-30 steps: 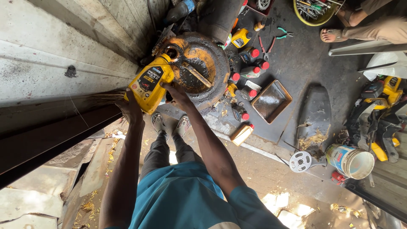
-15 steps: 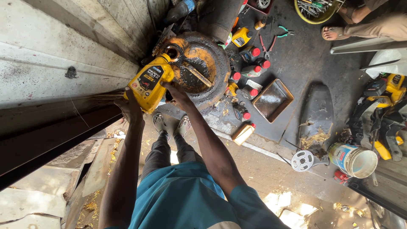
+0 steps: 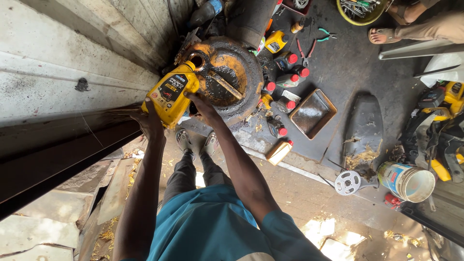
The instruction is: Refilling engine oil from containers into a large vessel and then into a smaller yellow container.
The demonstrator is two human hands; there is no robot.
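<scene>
A yellow oil jug [image 3: 171, 94] is tipped with its neck down into a funnel [image 3: 197, 60] at the edge of a greasy yellow-and-black round basin [image 3: 232, 63]. My left hand [image 3: 147, 121] grips the jug's lower end. My right hand [image 3: 203, 108] holds its side by the basin rim. A flat stick [image 3: 224, 84] lies inside the basin. My feet in sandals [image 3: 195, 142] stand just below the basin.
Several red-capped bottles [image 3: 285, 79], a rusty square tray [image 3: 311, 112], pliers [image 3: 303, 46], a sprocket [image 3: 347, 182], a paint bucket [image 3: 408, 181] and a black fender piece [image 3: 365, 125] lie on the floor. Another person's sandalled foot [image 3: 382, 35] is at top right. A concrete wall [image 3: 58, 58] rises on the left.
</scene>
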